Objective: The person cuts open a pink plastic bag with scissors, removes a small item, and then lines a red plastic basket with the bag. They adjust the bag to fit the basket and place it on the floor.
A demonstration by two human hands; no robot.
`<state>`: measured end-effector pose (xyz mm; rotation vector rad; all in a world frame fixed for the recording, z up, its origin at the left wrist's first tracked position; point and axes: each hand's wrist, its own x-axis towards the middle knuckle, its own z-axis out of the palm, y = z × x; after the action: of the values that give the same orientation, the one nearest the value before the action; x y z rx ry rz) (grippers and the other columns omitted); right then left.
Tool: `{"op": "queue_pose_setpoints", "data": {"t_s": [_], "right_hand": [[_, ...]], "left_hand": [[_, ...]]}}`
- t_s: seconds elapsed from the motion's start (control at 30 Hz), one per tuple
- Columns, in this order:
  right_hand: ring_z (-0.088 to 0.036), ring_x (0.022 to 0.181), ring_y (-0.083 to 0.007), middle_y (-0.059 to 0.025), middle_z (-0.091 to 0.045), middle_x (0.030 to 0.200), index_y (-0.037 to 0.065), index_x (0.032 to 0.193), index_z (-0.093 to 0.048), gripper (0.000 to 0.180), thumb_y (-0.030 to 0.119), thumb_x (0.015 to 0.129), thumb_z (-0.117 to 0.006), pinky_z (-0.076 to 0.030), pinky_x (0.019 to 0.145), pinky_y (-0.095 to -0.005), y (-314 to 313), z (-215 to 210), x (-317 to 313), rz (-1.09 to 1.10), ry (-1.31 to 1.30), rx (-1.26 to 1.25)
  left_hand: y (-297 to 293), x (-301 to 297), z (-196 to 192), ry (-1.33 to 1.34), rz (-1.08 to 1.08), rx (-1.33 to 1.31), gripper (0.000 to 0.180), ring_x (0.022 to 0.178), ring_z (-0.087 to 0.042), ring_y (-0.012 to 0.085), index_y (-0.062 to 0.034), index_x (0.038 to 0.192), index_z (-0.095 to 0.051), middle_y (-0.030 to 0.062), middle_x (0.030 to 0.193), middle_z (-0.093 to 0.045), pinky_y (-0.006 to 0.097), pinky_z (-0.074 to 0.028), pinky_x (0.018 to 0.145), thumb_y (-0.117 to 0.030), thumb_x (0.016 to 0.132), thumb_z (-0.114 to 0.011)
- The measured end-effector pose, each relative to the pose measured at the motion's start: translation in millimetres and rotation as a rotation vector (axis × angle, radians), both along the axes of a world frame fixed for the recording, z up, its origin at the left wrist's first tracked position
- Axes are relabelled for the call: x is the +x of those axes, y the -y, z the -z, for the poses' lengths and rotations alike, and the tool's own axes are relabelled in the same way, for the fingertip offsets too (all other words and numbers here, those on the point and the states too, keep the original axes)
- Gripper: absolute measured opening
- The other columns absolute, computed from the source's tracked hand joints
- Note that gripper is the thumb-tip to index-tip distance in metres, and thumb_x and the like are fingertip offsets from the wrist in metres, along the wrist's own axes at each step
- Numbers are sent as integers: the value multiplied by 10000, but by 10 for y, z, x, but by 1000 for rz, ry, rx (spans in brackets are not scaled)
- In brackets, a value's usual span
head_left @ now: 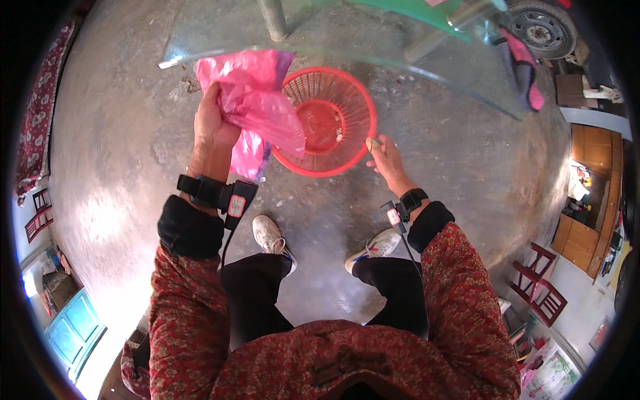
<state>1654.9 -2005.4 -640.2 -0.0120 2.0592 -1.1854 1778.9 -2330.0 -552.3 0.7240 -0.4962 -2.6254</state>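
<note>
Over bare concrete floor (pixel 133 153) | left hand (pixel 212 123) grips pink bag (pixel 257 100) | right hand (pixel 387 157) pinches red basket (pixel 327 120) rim | glass tabletop (pixel 400 53) ahead

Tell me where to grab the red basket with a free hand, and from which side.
Grip the red basket at its bare far rim, coming from above. The right hand already pinches the near-right rim, and the pink bag in the left hand covers the left.

both forearms reach forward from the lower edge, wrists strapped. the left hand (pixel 213 123) is raised, fingers clenched tight. the right hand (pixel 387 160) sits lower, fingers pinched.
</note>
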Motion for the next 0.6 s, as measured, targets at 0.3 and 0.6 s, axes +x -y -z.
{"op": "queue_pose_setpoints", "data": {"t_s": [0.3, 0.6], "right_hand": [[-587, 856, -231, -149, -591, 976, -20, 1126, -484, 489, 312, 792, -614, -458, 756, -348, 209, 360, -252, -345, -364, -214], [-523, 952, -129, -41, -535, 1102, 46, 1280, -393, 551, 245, 824, -629, -439, 832, -280, 298, -616, 41, -472, -20, -680]], "left_hand": [[-562, -259, 383, 126, 141, -158, 200, 808, -621, 206, -11, 999, -547, 101, 937, -623, 350, -534, 733, -180, 899, -507], [-1481, -367, -267, 64, 491, -562, 271, 835, -607, 159, 11, 1058, -542, 93, 959, -614, 297, -509, 765, -199, 886, -539]]}}
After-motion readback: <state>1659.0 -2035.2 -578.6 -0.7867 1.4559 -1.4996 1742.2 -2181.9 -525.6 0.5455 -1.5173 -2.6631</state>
